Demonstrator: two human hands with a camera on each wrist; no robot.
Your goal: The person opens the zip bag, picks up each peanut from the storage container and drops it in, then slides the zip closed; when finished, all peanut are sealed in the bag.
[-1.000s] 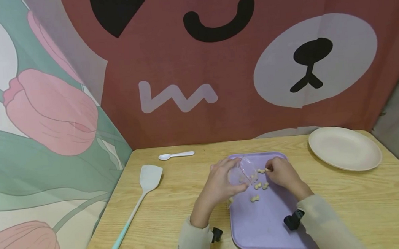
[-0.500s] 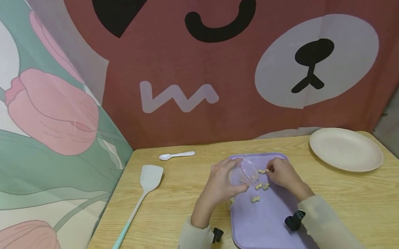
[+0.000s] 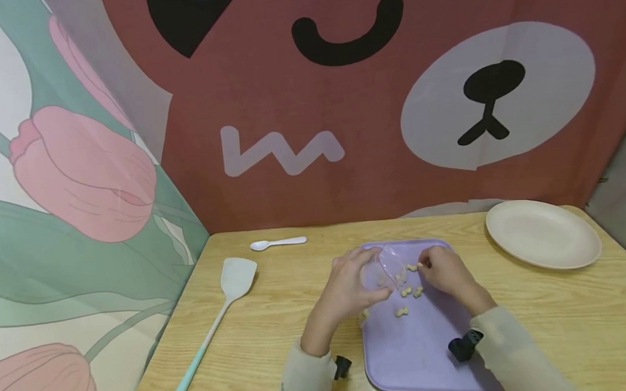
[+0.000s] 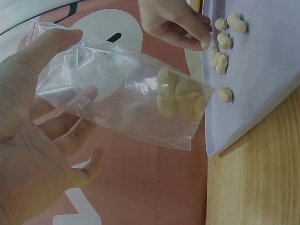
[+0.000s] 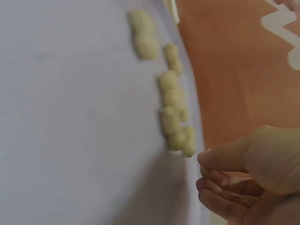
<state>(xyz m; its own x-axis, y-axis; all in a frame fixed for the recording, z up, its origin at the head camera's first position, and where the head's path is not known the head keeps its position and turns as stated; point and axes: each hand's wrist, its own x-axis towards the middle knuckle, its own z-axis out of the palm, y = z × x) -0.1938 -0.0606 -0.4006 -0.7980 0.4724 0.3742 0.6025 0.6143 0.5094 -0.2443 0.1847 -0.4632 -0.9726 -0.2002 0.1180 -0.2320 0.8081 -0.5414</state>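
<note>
My left hand [image 3: 345, 286] grips the mouth of a clear plastic zip bag [image 4: 122, 93], its thumb on one side and fingers on the other. Several peanuts in their shells [image 4: 180, 96] lie in the far end of the bag, which hangs tilted over the purple tray [image 3: 409, 357]. Over the tray's far right part, my right hand [image 3: 447, 274] pinches a small pale piece [image 5: 205, 172] between thumb and fingers; it looks like a peanut, mostly hidden by the fingertips. Several loose peanuts [image 3: 402, 311] lie on the tray between and below the hands.
At the back right of the wooden table [image 3: 277, 317] stands a beige plate [image 3: 544, 234]. To the left lie a white spatula [image 3: 237, 279] with a turquoise handle and a small white spoon [image 3: 278, 243]. A printed curtain [image 3: 270, 192] hangs behind the table.
Almost nothing differs. Both hands keep their holds and places over the tray; the head view has shifted very slightly.
</note>
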